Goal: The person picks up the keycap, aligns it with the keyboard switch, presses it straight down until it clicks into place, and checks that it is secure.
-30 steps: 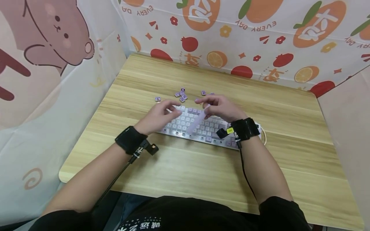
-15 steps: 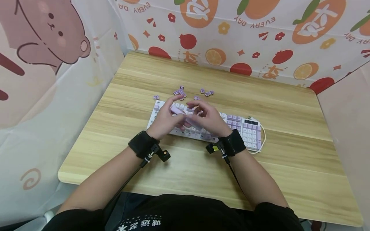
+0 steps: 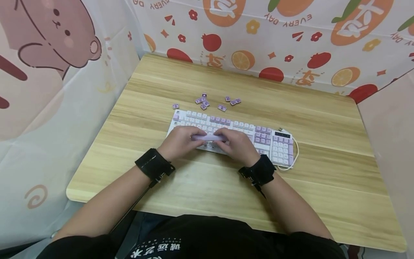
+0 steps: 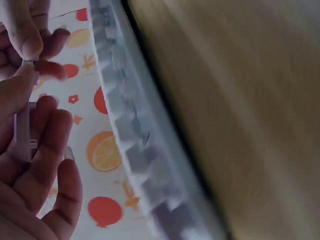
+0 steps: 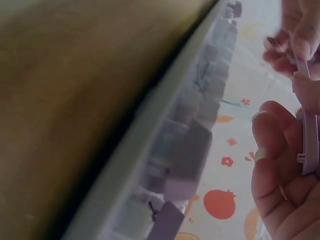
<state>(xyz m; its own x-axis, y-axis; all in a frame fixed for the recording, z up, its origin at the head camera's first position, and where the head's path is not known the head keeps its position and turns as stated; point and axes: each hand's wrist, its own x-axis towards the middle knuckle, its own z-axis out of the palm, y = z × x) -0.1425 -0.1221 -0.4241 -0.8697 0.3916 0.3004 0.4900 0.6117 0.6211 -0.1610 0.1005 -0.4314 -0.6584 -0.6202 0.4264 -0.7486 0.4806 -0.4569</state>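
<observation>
A long lilac spacebar keycap (image 3: 209,137) is held level above the front of a white and lilac keyboard (image 3: 240,126). My left hand (image 3: 178,142) pinches its left end between thumb and fingers, and my right hand (image 3: 240,146) pinches the right end. In the left wrist view, small clips show on one side of the spacebar (image 4: 23,131). The right wrist view shows the spacebar (image 5: 310,142) lying along the right fingers under the thumb. Both hands cover part of the keyboard's lower rows.
Several loose purple keycaps (image 3: 222,107) lie on the wooden table (image 3: 200,190) behind the keyboard. A white cable (image 3: 296,154) loops at the keyboard's right end. Printed cloth (image 3: 284,43) hangs along the table's back edge.
The spacebar was tilted in the right hand, with the left hand apart. The left hand came in and took the other end. Now both hands hold it level and lower, nearer the keyboard.
</observation>
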